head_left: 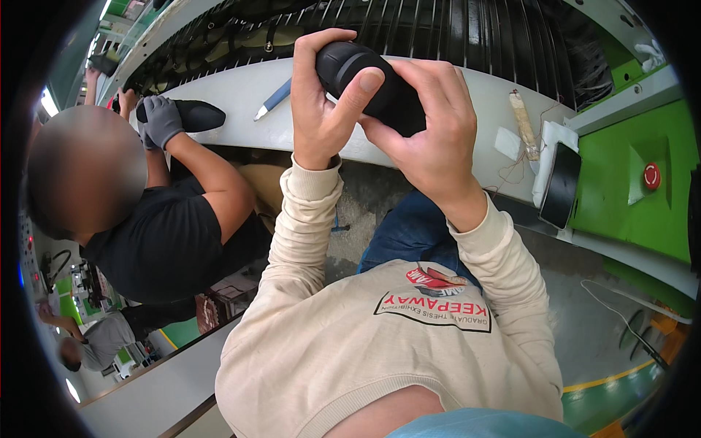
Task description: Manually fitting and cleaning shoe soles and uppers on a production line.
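Note:
A black shoe (pixel 372 77) is held up over the white ledge, between my two hands. My left hand (pixel 321 95) wraps its left end, with the thumb pressed on the near side. On the right end, my right hand (pixel 431 117) closes round it, fingers over the far side and thumb underneath. My palms hide parts of the shoe. Below it and to the left, a blue-and-white pen-like tool (pixel 274 98) lies on the ledge.
The white ledge (pixel 248 135) borders a conveyor of dark rods (pixel 453 33), where strapped dark footwear (pixel 255 40) lies. At left, a co-worker's gloved hands (pixel 161 120) hold a black shoe (pixel 198 115). On the right are a taped stick (pixel 524 124), thread, a phone-like black slab (pixel 561 185) and a red button (pixel 651 176).

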Motion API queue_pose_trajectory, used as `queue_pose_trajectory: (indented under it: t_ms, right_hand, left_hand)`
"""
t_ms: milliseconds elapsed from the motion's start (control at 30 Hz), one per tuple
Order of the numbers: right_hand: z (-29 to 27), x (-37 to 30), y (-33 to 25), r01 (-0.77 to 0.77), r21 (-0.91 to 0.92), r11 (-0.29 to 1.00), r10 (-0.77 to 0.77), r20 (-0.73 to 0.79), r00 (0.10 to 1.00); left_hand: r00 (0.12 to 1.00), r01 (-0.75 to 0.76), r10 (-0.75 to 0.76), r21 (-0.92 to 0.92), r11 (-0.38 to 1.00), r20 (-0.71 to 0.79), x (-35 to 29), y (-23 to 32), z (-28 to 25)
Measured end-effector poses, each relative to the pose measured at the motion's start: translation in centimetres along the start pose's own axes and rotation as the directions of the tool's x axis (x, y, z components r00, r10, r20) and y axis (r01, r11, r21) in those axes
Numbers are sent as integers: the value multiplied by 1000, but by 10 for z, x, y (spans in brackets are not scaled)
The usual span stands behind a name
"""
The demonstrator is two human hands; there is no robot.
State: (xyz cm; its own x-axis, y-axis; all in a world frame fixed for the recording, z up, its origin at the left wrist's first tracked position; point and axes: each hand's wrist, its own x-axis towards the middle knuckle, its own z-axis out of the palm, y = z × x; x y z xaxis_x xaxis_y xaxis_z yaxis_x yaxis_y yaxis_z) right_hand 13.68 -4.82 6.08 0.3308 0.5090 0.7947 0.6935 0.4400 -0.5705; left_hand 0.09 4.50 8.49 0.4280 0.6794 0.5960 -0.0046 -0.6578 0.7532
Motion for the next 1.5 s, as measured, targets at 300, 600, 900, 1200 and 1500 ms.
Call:
queue_pose_trajectory:
  t_ms: [300,600,900,1200,1500]
  right_hand:
    - [-3,-8,-15,8,-33,999,-4,101,995]
    - [-4,-39,-14,20,-64,998,6,382,924]
    - [-5,-55,-16,24,-50,998,3,481,877]
    - [-15,-41,-7,-92,32,995,61,540,840]
    - [-5,-29,4,-283,124,951,139,644,752]
  left_hand:
    - [988,-21,14,-46,999,-156,-28,-6,0]
    - [952,170,-245,-348,922,-185,-114,-50,7]
    - [934,102,-178,-249,963,-308,-144,-63,17]
    - [920,115,-209,-282,952,-332,-144,-56,18]
    - [955,127,-186,-249,960,-230,-144,-58,4]
